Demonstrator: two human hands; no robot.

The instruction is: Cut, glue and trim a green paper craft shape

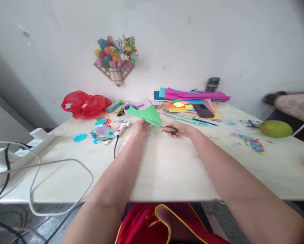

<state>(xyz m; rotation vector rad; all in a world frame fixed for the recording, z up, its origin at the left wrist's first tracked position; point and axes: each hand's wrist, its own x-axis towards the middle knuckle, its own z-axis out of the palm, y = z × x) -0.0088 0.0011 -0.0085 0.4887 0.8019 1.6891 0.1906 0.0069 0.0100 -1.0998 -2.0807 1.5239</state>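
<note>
A sheet of green paper is held just above the table, and everything else can be placed from it. At its near edge the left hand grips it, thumb and fingers closed on the border, though some fingertips are hidden; this presumably keeps the sheet steady against the blades. At its near right corner the right hand has its fingers wrapped round the handles of the scissors, whose blades reach left along the paper's near edge. Holding the two hands on opposite sides of the cut probably leaves the blades room.

Just left of the green paper and nearer the person lies a glue gun, its cord running towards the person, likely so it stays within reach. Beyond it, further left, is a pile of paper cut-outs, seemingly gathered to keep them together. Left of and behind the green paper sits a red plastic bag. To its right and behind are stacked coloured sheets, with a phone on the papers in front, apparently out of the cutting space. Well to its right are small scraps.
</note>
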